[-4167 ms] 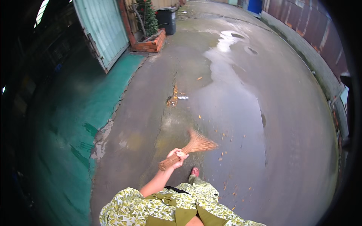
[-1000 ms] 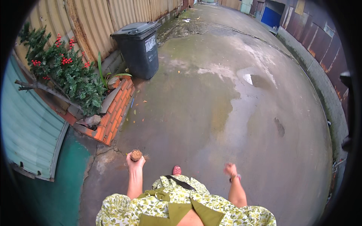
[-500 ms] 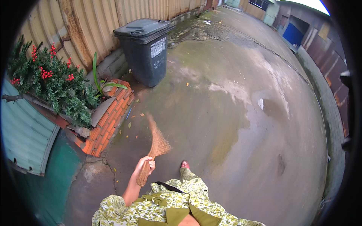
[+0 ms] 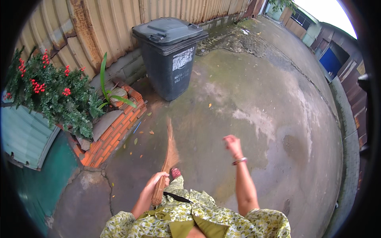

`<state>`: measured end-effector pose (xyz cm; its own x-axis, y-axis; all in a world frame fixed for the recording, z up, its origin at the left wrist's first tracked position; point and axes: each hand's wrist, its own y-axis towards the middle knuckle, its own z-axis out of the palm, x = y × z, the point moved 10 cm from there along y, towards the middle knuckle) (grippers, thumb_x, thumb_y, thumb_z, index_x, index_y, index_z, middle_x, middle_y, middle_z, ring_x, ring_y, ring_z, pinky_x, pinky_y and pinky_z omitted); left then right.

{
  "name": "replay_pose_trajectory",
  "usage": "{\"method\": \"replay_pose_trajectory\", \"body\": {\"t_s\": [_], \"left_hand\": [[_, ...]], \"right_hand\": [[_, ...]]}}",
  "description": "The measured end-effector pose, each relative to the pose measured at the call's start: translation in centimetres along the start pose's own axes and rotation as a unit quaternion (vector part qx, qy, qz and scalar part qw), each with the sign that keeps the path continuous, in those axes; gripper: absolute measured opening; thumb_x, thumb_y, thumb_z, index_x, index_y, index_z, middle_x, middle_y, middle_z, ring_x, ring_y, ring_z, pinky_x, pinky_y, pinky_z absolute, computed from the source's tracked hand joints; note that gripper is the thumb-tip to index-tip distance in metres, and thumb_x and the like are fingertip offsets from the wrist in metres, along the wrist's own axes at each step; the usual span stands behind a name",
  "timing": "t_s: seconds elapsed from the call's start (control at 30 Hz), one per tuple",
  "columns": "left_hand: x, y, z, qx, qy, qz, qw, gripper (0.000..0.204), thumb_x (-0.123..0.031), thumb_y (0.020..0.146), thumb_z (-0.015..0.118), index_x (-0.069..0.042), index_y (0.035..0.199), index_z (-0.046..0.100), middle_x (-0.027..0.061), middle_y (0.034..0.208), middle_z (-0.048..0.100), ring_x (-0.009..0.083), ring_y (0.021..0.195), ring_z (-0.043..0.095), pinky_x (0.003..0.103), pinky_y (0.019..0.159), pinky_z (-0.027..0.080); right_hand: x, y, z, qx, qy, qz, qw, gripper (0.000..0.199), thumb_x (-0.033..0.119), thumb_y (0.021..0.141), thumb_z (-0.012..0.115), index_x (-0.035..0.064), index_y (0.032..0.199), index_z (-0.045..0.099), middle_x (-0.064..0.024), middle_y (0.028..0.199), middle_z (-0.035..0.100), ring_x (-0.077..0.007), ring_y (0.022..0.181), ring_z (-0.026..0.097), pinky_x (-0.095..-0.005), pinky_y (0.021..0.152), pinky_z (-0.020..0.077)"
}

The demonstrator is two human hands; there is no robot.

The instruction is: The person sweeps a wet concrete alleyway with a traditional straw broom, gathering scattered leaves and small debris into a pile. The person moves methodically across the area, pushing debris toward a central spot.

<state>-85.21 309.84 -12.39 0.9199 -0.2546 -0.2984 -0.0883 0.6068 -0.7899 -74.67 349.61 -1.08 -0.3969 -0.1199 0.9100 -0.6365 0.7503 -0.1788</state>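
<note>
My left hand (image 4: 156, 182) is wrapped round the bound handle of a short brown straw broom (image 4: 169, 155). The broom's bristles point up and away from me and fan out on their right side; their edge is blurred. Out in front on the right, my right hand (image 4: 232, 145) hangs over the concrete, slightly blurred, its fingers curled in with nothing seen in them. A bracelet (image 4: 239, 161) circles that wrist. Just past the left hand, a foot in a red shoe (image 4: 176, 173) shows below the broom.
A dark grey wheeled bin (image 4: 166, 65) with its lid down stands by a corrugated fence (image 4: 119, 23). Left of it, a low brick edging (image 4: 113, 137) borders a red-berried bush (image 4: 55, 93). Several leaves (image 4: 135, 141) and a blue stick (image 4: 137, 127) lie on damp concrete (image 4: 222, 186).
My right arm has come into view, held out forward. The broom stands more upright, and my left hand is slightly lower. The bin appears nearer.
</note>
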Motion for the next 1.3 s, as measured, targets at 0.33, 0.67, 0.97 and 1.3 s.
{"method": "replay_pose_trajectory", "body": {"t_s": [0.33,0.67,0.97,1.3], "left_hand": [[-17.7,2.6,-2.9,-0.283,0.483,0.038,0.828,0.088,-0.013,0.063,0.069,-0.003,0.140,0.026,0.0143,0.085,0.066,0.0185,0.059,0.064,0.032,0.062,0.053],[-18.0,10.5,-6.2,-0.308,0.055,0.118,0.942,0.049,-0.010,0.066,0.066,0.000,0.110,0.047,0.0098,0.066,0.060,0.0192,0.054,0.061,0.035,0.050,0.051],[-32.7,33.5,7.4,0.047,-0.391,0.249,0.885,0.012,-0.012,0.083,0.055,-0.008,0.077,0.046,-0.0010,0.059,0.046,0.0089,0.049,0.045,0.022,0.045,0.039],[-38.2,50.2,4.4,-0.049,-0.510,0.212,0.832,0.017,-0.011,0.073,0.058,-0.004,0.084,0.048,0.0107,0.070,0.055,0.0214,0.060,0.058,0.038,0.056,0.052]], "right_hand": [[4.1,12.1,14.6,0.300,-0.290,-0.168,0.893,0.013,0.013,0.081,0.057,0.0062,0.089,0.063,-0.0156,0.080,0.066,-0.0311,0.072,0.065,-0.0373,0.066,0.0519],[-3.4,24.1,17.7,0.441,-0.090,0.104,0.887,0.036,0.037,0.092,0.052,0.0040,0.106,0.058,-0.0036,0.068,0.058,-0.0130,0.059,0.059,-0.0254,0.054,0.0507],[3.2,18.9,30.3,0.580,0.050,0.494,0.646,0.035,0.041,0.086,0.059,0.0069,0.096,0.057,-0.0038,0.074,0.058,-0.0176,0.070,0.060,-0.0384,0.067,0.0511],[-9.4,35.8,35.5,0.486,-0.052,0.454,0.745,0.011,0.008,0.078,0.065,0.0024,0.079,0.055,-0.0053,0.062,0.054,-0.0159,0.051,0.055,-0.0274,0.046,0.0474]]}}
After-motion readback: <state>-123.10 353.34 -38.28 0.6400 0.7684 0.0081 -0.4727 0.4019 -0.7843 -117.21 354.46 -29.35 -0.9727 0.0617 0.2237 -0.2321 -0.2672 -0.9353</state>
